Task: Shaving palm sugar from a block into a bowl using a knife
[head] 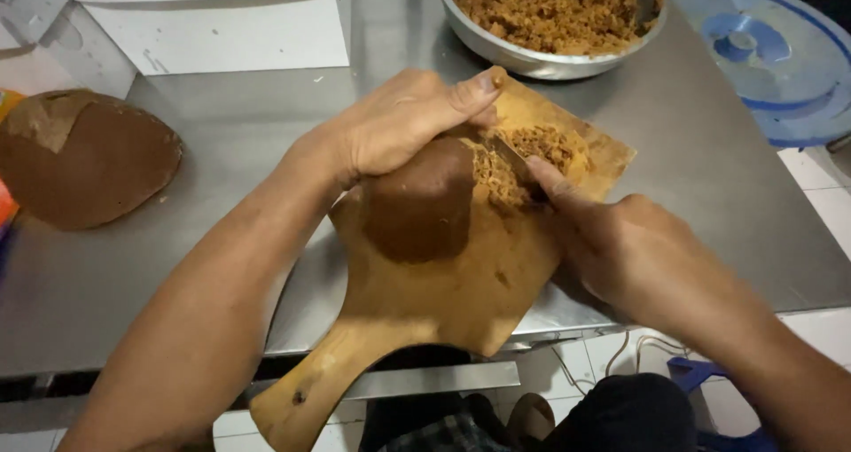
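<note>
A wooden cutting board [443, 301] with a handle lies on a steel table and overhangs its front edge. On it sits a dark brown block of palm sugar [418, 206]. My left hand [408, 120] presses down on the block's top. My right hand [620, 239] grips a knife [514, 158], its blade set against the block's right side, the forefinger laid along the spine. Brown shavings [536, 151] pile up on the board beside the blade.
A metal bowl [532, 60] full of brown shavings stands at the back of the steel table [222, 133]. A second large brown sugar disc [84, 155] lies at the left. A blue plastic lid [762, 53] rests at the far right. White boxes [204, 18] stand behind.
</note>
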